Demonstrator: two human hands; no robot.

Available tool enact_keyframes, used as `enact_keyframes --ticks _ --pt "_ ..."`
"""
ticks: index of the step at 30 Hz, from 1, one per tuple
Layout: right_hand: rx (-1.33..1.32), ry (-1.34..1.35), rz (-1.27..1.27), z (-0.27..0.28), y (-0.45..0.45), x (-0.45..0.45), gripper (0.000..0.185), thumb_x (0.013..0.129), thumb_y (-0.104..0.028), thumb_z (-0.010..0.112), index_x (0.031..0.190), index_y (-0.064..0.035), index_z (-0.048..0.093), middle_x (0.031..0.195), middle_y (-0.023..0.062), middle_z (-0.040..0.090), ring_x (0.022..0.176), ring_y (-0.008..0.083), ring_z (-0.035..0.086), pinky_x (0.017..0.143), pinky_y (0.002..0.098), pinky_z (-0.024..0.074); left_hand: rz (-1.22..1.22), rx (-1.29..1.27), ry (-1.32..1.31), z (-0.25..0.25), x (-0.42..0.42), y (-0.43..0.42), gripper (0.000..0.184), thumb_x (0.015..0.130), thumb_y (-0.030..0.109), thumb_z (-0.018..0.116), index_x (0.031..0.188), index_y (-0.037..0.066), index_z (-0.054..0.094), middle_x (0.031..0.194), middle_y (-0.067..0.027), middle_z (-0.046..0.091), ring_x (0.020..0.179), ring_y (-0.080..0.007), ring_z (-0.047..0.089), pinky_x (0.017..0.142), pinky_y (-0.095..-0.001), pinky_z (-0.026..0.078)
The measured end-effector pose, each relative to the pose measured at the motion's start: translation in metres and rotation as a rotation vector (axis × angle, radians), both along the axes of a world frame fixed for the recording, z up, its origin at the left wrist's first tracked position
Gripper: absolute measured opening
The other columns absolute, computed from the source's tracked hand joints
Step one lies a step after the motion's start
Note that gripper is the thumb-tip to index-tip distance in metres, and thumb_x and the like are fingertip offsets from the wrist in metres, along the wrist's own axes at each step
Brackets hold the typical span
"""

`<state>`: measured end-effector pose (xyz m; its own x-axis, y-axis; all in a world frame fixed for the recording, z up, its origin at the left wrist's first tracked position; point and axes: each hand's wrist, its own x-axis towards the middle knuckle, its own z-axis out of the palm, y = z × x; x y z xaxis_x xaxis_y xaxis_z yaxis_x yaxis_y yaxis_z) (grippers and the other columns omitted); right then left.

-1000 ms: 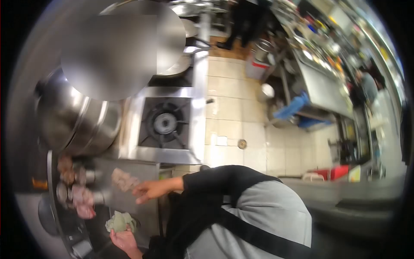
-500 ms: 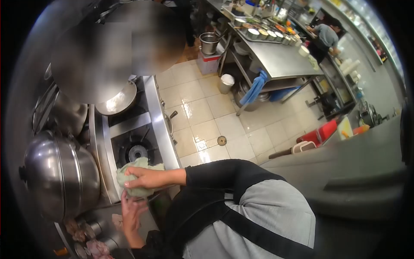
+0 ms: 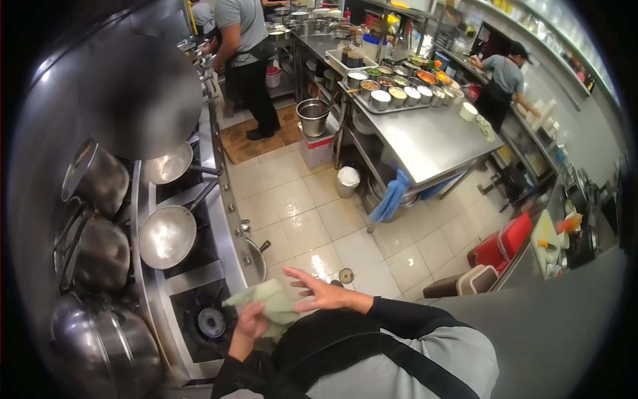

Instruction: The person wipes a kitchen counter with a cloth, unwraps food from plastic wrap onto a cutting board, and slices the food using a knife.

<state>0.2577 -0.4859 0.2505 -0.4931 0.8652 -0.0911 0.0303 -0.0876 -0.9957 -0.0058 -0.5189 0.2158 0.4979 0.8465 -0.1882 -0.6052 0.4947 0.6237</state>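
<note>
A pale green cloth (image 3: 274, 300) hangs in front of my body, beside the stove's front edge. My left hand (image 3: 252, 320) is closed on its near side. To the right of the cloth, my right hand (image 3: 324, 294) is raised with its fingers spread and nothing gripped; its lower fingers are close to the cloth, and whether they touch it I cannot tell. Just left of my left hand is a bare burner (image 3: 211, 322). Farther up the stove rests a frying pan (image 3: 167, 237), its handle pointing away to the right.
Large metal pots (image 3: 106, 342) line the left side. A steel table (image 3: 432, 143) holds trays of food containers. One person (image 3: 247, 60) stands by the far stove, another (image 3: 503, 80) at the right counter. A white bucket (image 3: 347, 181) and a red bin (image 3: 500, 243) are on the floor.
The view has swung up and away from the counter with meat. The cloth has passed from my right hand to my left, and my right hand has opened.
</note>
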Motion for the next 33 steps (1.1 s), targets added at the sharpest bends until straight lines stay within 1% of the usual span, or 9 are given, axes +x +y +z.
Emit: enact_keyframes --ticks 2,6,10,14,16,22,24,28,33 --pt "0.195 0.089 0.062 0.008 0.030 0.017 0.079 0.087 -0.035 0.080 0.150 -0.0065 0.041 0.130 0.0107 0.062 0.122 0.0193 0.057 0.105 0.0347 0.0444 -0.189 0.046 -0.062 -0.012 0.052 0.047 0.063 0.098 0.023 0.059 0.151 0.000 0.035 0.151 -0.0143 0.046 0.139 -0.0300 0.046 0.116 -0.0471 0.035" --pt "-0.128 0.117 -0.163 -0.011 0.097 0.104 0.068 0.087 -0.021 0.076 0.144 -0.0059 0.044 0.128 0.0096 0.061 0.120 0.0186 0.056 0.103 0.0360 0.0448 -0.350 0.041 -0.137 0.014 0.112 0.131 0.069 0.101 0.026 0.057 0.158 0.012 0.022 0.152 -0.0156 0.044 0.138 -0.0290 0.046 0.112 -0.0469 0.039" --pt "0.442 -0.309 -0.711 0.010 0.161 0.228 0.063 0.084 -0.020 0.076 0.138 -0.0052 0.048 0.125 0.0110 0.063 0.116 0.0204 0.060 0.100 0.0372 0.0477 -0.179 0.140 0.193 0.015 0.127 0.172 0.066 0.100 0.024 0.058 0.157 0.012 0.025 0.142 -0.0188 0.052 0.128 -0.0346 0.054 0.109 -0.0472 0.042" --pt "0.257 -0.493 -0.904 0.077 0.216 0.343 0.068 0.087 -0.024 0.077 0.141 -0.0004 0.044 0.138 0.0237 0.056 0.131 0.0281 0.052 0.108 0.0411 0.0430 0.036 -0.159 0.618 -0.064 0.093 0.196 0.061 0.098 0.025 0.064 0.150 0.010 0.036 0.127 -0.0150 0.060 0.115 -0.0270 0.060 0.099 -0.0413 0.048" --pt "0.424 -1.168 -0.999 0.032 0.239 0.416 0.076 0.088 -0.034 0.075 0.148 -0.0014 0.041 0.138 0.0268 0.056 0.138 0.0326 0.048 0.113 0.0439 0.0377 0.052 -0.245 0.714 -0.109 0.077 0.201 0.061 0.097 0.025 0.066 0.149 0.010 0.038 0.119 -0.0114 0.063 0.106 -0.0221 0.064 0.092 -0.0374 0.052" --pt "0.080 -0.746 -0.909 -0.065 0.325 0.525 0.075 0.098 -0.039 0.060 0.153 0.0043 0.031 0.156 0.0261 0.036 0.149 0.0352 0.031 0.120 0.0394 0.0291 -0.150 -0.390 0.859 -0.229 0.077 0.280 0.044 0.097 0.014 0.061 0.139 0.009 0.049 0.086 -0.0030 0.060 0.069 -0.0129 0.056 0.058 -0.0270 0.047" --pt "0.469 -1.102 -1.027 -0.135 0.339 0.507 0.060 0.099 -0.030 0.057 0.146 0.0043 0.040 0.152 0.0265 0.041 0.143 0.0399 0.038 0.119 0.0434 0.0296 -0.324 -0.068 0.976 -0.266 0.077 0.328 0.039 0.097 0.014 0.061 0.135 0.008 0.053 0.089 -0.0031 0.062 0.071 -0.0127 0.057 0.059 -0.0266 0.047" --pt "0.489 -1.119 -0.806 -0.085 0.319 0.433 0.055 0.093 -0.033 0.065 0.139 -0.0036 0.051 0.147 0.0222 0.048 0.138 0.0384 0.043 0.117 0.0559 0.0303 -0.153 -0.164 1.108 -0.174 0.134 0.413 0.040 0.095 0.015 0.062 0.133 0.006 0.053 0.095 -0.0030 0.063 0.073 -0.0127 0.058 0.061 -0.0250 0.047" --pt "0.624 -1.207 -0.805 -0.102 0.323 0.574 0.050 0.090 -0.031 0.069 0.130 -0.0054 0.056 0.145 0.0193 0.051 0.136 0.0364 0.046 0.115 0.0611 0.0294 -0.043 -0.194 1.063 -0.159 0.166 0.440 0.039 0.097 0.020 0.064 0.132 0.007 0.054 0.094 -0.0009 0.063 0.072 -0.0090 0.056 0.059 -0.0220 0.044"
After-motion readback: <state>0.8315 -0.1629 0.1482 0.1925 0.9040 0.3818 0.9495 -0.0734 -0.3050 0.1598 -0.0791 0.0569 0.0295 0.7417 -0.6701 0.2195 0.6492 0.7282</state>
